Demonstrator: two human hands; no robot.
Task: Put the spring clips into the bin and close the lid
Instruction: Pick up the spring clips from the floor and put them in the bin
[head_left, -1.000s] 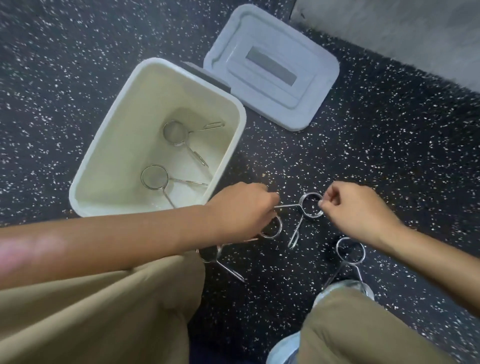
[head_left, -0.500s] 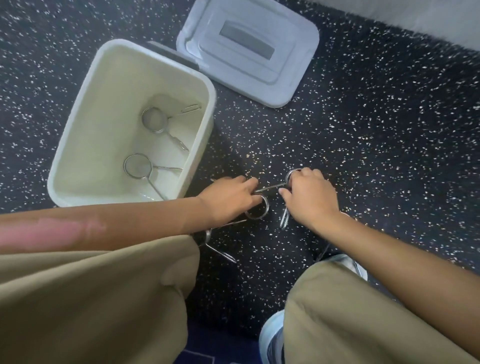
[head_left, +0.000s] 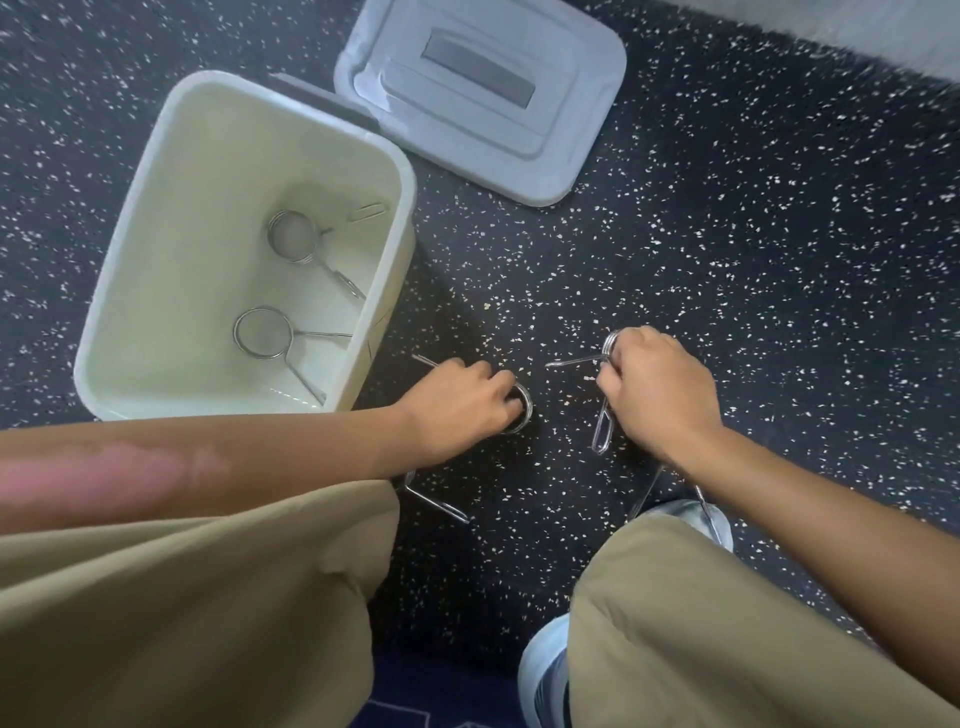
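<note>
Left hand (head_left: 462, 402) grips one spring clip (head_left: 522, 410) on the floor (head_left: 727, 260); right hand (head_left: 654, 389) clamps another clip (head_left: 602, 431). Bin (head_left: 130, 208) w/ two clips, lid (head_left: 571, 104) off.

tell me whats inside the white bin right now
Two metal spring clips lie on the floor of the bin: one nearer the far right corner, one nearer the person. The near wall hides a strip of the bin's floor, so anything there cannot be seen.

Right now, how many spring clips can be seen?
6, perhaps more hidden: two inside the bin, upper clip and lower clip; one in the left hand; one in the right hand; one partly under the left forearm; one beneath the right wrist.
</note>
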